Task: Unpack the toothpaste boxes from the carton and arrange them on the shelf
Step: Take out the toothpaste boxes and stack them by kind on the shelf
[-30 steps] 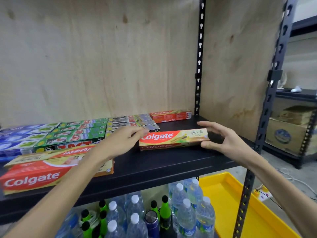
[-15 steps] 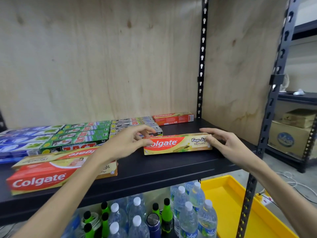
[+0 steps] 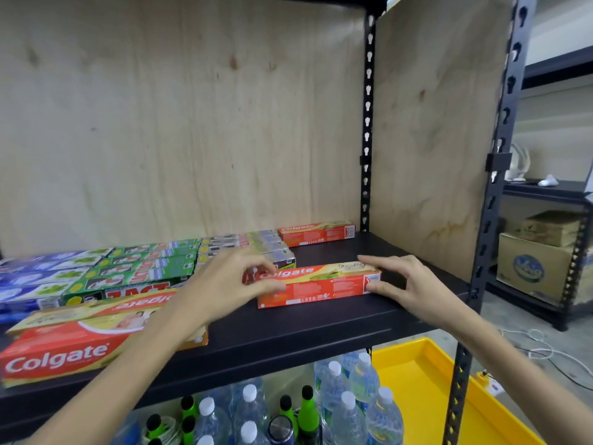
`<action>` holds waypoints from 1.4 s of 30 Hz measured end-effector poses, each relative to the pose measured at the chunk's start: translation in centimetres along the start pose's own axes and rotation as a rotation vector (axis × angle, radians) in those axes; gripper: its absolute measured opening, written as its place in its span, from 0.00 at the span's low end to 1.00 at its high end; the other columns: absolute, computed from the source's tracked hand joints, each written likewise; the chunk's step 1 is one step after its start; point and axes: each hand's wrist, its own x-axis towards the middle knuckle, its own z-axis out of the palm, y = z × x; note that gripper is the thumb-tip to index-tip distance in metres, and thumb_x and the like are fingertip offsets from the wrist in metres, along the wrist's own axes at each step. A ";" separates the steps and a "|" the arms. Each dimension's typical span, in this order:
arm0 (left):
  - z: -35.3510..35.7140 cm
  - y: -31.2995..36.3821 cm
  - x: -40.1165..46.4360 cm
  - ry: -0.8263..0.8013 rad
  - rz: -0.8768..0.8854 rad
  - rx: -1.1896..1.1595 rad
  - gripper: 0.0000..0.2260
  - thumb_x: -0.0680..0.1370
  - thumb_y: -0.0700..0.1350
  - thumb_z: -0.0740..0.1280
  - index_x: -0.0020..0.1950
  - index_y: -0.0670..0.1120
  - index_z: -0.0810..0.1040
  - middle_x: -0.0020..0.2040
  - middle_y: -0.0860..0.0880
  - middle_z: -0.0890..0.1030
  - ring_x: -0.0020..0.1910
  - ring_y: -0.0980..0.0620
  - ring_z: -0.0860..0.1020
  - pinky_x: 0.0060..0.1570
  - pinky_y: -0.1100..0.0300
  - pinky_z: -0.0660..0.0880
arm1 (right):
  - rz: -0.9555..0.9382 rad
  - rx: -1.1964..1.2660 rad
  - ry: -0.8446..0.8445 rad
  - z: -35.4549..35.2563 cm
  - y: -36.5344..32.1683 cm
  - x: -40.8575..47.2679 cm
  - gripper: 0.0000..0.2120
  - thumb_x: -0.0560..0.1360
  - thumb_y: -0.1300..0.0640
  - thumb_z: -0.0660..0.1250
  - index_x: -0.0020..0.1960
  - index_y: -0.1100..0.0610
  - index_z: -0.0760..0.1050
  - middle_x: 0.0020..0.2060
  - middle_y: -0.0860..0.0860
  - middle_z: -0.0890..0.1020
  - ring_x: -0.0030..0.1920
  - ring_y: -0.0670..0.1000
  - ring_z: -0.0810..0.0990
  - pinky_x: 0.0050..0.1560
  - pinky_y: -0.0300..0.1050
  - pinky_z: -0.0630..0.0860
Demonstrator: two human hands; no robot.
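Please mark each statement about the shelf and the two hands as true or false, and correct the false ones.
1. Both hands hold one Colgate box by its ends. True: left hand, right hand.
2. This box hangs above the black shelf. False: it rests on it.
3. Water bottles stand below the shelf. True.
4. The yellow tray holds toothpaste boxes. False: none shows in it.

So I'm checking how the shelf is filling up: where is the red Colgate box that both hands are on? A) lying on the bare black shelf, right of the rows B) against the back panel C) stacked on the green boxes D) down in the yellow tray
A: the left hand and right hand hold the ends of the red Colgate box, which lies on the black shelf.
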 end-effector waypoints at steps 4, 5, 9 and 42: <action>-0.2 0.1 0.2 -0.087 0.078 0.115 0.27 0.68 0.74 0.64 0.59 0.60 0.81 0.54 0.63 0.77 0.55 0.62 0.74 0.56 0.58 0.71 | 0.011 -0.059 -0.014 -0.5 0.4 0.5 0.25 0.78 0.45 0.68 0.74 0.37 0.67 0.62 0.39 0.76 0.64 0.44 0.68 0.60 0.42 0.70; -0.2 0.4 0.5 -0.120 0.093 0.129 0.25 0.70 0.72 0.65 0.61 0.60 0.80 0.55 0.62 0.77 0.56 0.62 0.74 0.57 0.58 0.71 | 0.020 -0.070 -0.012 -0.6 0.8 0.7 0.25 0.79 0.47 0.68 0.74 0.39 0.67 0.62 0.41 0.76 0.64 0.45 0.69 0.62 0.44 0.72; 1.1 2.8 2.3 -0.150 0.209 0.261 0.23 0.76 0.63 0.67 0.68 0.55 0.78 0.60 0.57 0.76 0.61 0.58 0.70 0.63 0.58 0.68 | 0.083 -0.161 0.105 -1.0 2.4 1.5 0.23 0.79 0.57 0.69 0.73 0.47 0.72 0.63 0.50 0.80 0.64 0.53 0.74 0.64 0.49 0.74; 6.5 -4.2 18.8 -0.010 -0.505 -0.048 0.35 0.60 0.55 0.84 0.62 0.44 0.81 0.58 0.48 0.83 0.55 0.51 0.81 0.58 0.58 0.77 | 0.030 -0.043 0.155 3.5 9.5 19.2 0.19 0.65 0.43 0.80 0.46 0.47 0.72 0.44 0.47 0.83 0.43 0.48 0.80 0.46 0.50 0.80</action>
